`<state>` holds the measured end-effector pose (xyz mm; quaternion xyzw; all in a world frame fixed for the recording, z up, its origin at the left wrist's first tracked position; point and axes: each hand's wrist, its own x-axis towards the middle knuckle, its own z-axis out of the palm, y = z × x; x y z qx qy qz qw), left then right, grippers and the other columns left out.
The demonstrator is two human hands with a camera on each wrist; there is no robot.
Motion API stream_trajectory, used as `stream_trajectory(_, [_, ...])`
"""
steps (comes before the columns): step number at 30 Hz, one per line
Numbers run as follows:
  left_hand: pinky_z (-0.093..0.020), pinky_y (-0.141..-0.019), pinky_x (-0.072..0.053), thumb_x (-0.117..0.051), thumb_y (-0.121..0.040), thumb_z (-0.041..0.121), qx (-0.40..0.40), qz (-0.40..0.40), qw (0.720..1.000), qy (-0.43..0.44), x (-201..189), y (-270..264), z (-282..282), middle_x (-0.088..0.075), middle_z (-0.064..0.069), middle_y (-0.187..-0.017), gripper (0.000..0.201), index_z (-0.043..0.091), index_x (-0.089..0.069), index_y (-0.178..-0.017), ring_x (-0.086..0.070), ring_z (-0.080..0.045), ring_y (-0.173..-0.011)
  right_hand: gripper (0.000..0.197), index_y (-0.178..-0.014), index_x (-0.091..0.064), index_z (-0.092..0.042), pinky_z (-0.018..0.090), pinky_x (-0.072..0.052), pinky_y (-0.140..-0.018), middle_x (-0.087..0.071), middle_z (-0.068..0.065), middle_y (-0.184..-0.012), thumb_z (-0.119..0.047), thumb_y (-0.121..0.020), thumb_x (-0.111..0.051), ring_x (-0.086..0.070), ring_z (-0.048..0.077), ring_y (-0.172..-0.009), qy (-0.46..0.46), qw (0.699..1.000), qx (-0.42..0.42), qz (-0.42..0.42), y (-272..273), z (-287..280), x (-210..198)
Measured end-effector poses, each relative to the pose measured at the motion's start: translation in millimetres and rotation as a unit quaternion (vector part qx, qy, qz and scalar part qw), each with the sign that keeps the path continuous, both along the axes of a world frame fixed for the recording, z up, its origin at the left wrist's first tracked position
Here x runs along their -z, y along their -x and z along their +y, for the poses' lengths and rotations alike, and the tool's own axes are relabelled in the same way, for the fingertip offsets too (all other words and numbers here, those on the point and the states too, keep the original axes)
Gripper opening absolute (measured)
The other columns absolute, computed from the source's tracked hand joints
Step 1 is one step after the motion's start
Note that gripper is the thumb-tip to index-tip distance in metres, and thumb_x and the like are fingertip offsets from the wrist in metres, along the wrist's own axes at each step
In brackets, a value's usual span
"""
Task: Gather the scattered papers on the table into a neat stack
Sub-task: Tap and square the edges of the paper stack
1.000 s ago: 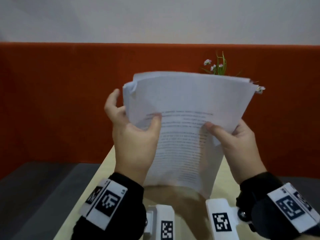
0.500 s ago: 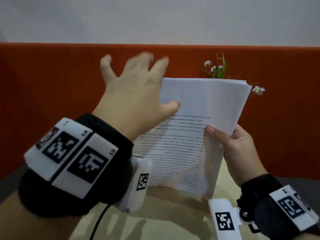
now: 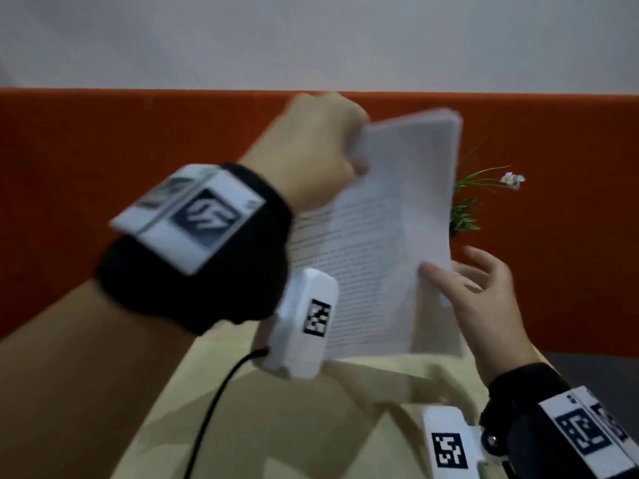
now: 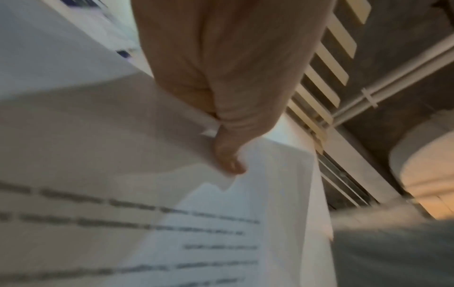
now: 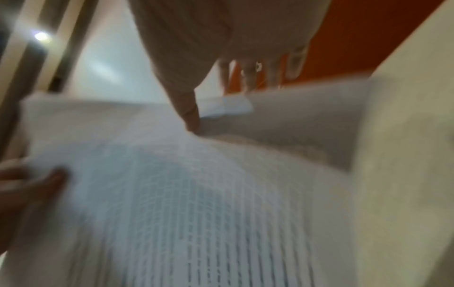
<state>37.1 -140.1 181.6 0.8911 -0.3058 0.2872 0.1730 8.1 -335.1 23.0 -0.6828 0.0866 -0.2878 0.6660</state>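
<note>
Half a second back the left hand (image 3: 313, 150) was spread wide in the air in front of the sheets; now it has come down on the top left corner of the papers (image 3: 380, 243) and closed into a fist round it. The bundle has swung with it — it was held broadside, now it stands on end, long edge running up and leaning a little right.

The left wrist view shows the grip plainly: the thumb (image 4: 226, 155) is pressed on the printed face, the fingers are curled behind, and a bent corner of paper is squeezed between them. That high hold seems meant to hang the sheets so they drop level.

The right hand (image 3: 484, 295) works the lower right edge. Its thumb (image 3: 435, 274) lies on the front page, the other fingers are fanned out behind the sheets — a light pinch, more a guide than a clamp, likely so the pages can slide. In the right wrist view a small folded flap pokes out beside that thumb, so the edges are not yet square.

The stack is in the air above the tabletop (image 3: 276, 426), its bottom edge close over the far end, not plainly touching. Judged from that, the gathering is done and the squaring is in hand: next would be a tap of the bottom edge on the tabletop. The risk is that loose hold letting a sheet slip.

Behind, a small plant (image 3: 466, 205) stands against the orange partition (image 3: 103, 167).
</note>
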Motion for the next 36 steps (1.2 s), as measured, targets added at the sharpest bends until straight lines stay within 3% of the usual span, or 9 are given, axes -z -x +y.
stream_trajectory(2, [-0.025, -0.065, -0.037, -0.067, -0.084, 0.025, 0.023, 0.004, 0.993, 0.117, 5, -8, 26, -0.065, -0.001, -0.085, 0.013, 0.013, -0.068, -0.088, -0.062, -0.019, -0.083, 0.094, -0.146, -0.029, -0.028, 0.034, -0.037, -0.096, -0.044, 0.001, -0.143, -0.042, -0.068, -0.079, -0.046, 0.016, -0.117, -0.079, 0.996, 0.019, 0.043, 0, -12, 10])
stream_trajectory(5, [-0.025, -0.072, -0.052, -0.065, -0.089, 0.020, 0.107, 0.110, 0.944, 0.293, 31, -10, 55, -0.071, 0.007, -0.095, 0.010, 0.020, -0.068, -0.099, -0.067, -0.006, -0.082, 0.109, -0.141, -0.039, -0.024, 0.043, -0.038, -0.106, -0.060, -0.002, -0.133, -0.052, -0.047, -0.086, -0.057, 0.018, -0.120, -0.151, 0.986, -0.070, -0.002, -1, -19, 9])
stream_trajectory(12, [-0.020, -0.068, -0.059, -0.059, -0.093, 0.018, 0.094, 0.140, 0.852, 0.496, 108, -13, 62, -0.071, 0.012, -0.096, 0.016, 0.033, -0.062, -0.093, -0.071, 0.003, -0.081, 0.032, -0.110, -0.063, -0.021, 0.022, -0.056, -0.074, -0.075, -0.010, -0.100, -0.025, -0.079, -0.069, -0.072, 0.004, -0.092, -0.064, 0.991, -0.063, -0.098, 5, -4, -12])
stream_trajectory(16, [-0.028, -0.065, -0.059, -0.060, -0.092, 0.021, 0.039, 0.199, 0.815, 0.543, 161, -9, 54, -0.068, 0.007, -0.092, 0.014, 0.036, -0.057, -0.092, -0.071, -0.009, -0.083, 0.011, -0.096, -0.059, -0.029, 0.022, -0.050, -0.062, -0.068, -0.008, -0.094, -0.019, -0.091, -0.061, -0.067, 0.000, -0.080, 0.013, 0.999, -0.015, -0.038, 6, 6, 14])
stream_trajectory(18, [-0.021, -0.055, -0.054, -0.058, -0.093, 0.021, 0.014, 0.213, 0.804, 0.555, 174, -10, 51, -0.067, 0.004, -0.090, 0.015, 0.035, -0.055, -0.090, -0.069, -0.015, -0.083, 0.012, -0.090, -0.053, -0.032, 0.026, -0.044, -0.062, -0.064, -0.007, -0.092, -0.020, -0.094, -0.055, -0.063, 0.004, -0.080, 0.017, 1.000, -0.006, -0.021, 5, 12, 17])
stream_trajectory(22, [-0.014, -0.051, -0.053, -0.060, -0.092, 0.017, 0.028, 0.161, 0.811, 0.561, 160, -16, 52, -0.066, 0.007, -0.089, 0.019, 0.035, -0.055, -0.088, -0.068, -0.004, -0.074, 0.007, -0.100, -0.052, -0.024, 0.026, -0.043, -0.062, -0.061, -0.006, -0.092, -0.019, -0.096, -0.051, -0.060, 0.009, -0.083, 0.023, 0.999, 0.009, -0.042, 2, 10, -2])
stream_trajectory(27, [-0.030, -0.063, -0.054, -0.064, -0.088, 0.018, 0.010, 0.231, 0.788, 0.570, 176, -18, 59, -0.065, 0.003, -0.097, 0.019, 0.030, -0.053, -0.099, -0.068, -0.017, -0.089, 0.011, -0.104, -0.054, -0.025, 0.026, -0.041, -0.064, -0.061, -0.006, -0.095, -0.026, -0.093, -0.055, -0.059, 0.011, -0.090, 0.006, 1.000, -0.002, -0.003, 6, 10, 12])
stream_trajectory(32, [-0.025, -0.059, -0.057, -0.058, -0.093, 0.018, 0.035, 0.256, 0.776, 0.576, 180, -16, 66, -0.070, 0.002, -0.096, 0.011, 0.028, -0.058, -0.097, -0.071, -0.015, -0.085, 0.014, -0.107, -0.058, -0.021, 0.022, -0.042, -0.061, -0.066, -0.007, -0.093, -0.024, -0.094, -0.054, -0.061, 0.006, -0.081, -0.023, 1.000, -0.009, 0.013, 5, 14, 15])
stream_trajectory(36, [-0.042, -0.076, -0.056, -0.065, -0.087, 0.018, 0.035, 0.273, 0.778, 0.565, 180, -16, 69, -0.068, -0.004, -0.103, 0.019, 0.031, -0.056, -0.097, -0.068, -0.024, -0.094, 0.012, -0.101, -0.058, -0.023, 0.024, -0.037, -0.063, -0.062, -0.009, -0.086, -0.030, -0.091, -0.057, -0.060, -0.006, -0.070, -0.016, 1.000, -0.020, 0.000, 10, 17, 14])
